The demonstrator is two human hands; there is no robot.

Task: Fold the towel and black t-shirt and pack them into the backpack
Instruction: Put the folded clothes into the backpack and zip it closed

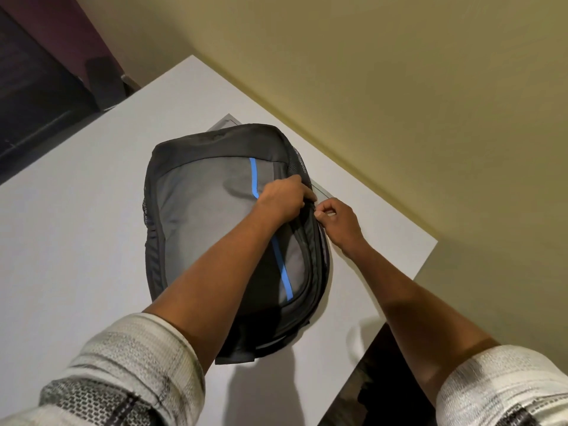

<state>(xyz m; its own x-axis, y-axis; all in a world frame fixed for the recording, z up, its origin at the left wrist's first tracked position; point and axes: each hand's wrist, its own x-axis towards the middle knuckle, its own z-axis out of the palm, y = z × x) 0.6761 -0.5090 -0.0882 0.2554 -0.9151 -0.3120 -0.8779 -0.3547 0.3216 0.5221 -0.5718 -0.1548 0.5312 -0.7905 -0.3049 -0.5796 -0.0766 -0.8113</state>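
A grey and black backpack (203,210) with a blue stripe lies flat on the white table (76,241), its front panel facing up. My left hand (284,196) presses on the right edge of the bag and grips the fabric by the zipper line. My right hand (338,221) sits just beside it at the bag's right side, fingers pinched on what looks like the zipper pull. No towel or black t-shirt shows anywhere in view.
A flat grey rectangular sheet (226,123) lies under the backpack near the wall. The yellow wall (399,87) runs along the table's far edge. Dark furniture (37,96) stands at the left, and the table's right corner (431,241) drops off to a dark floor.
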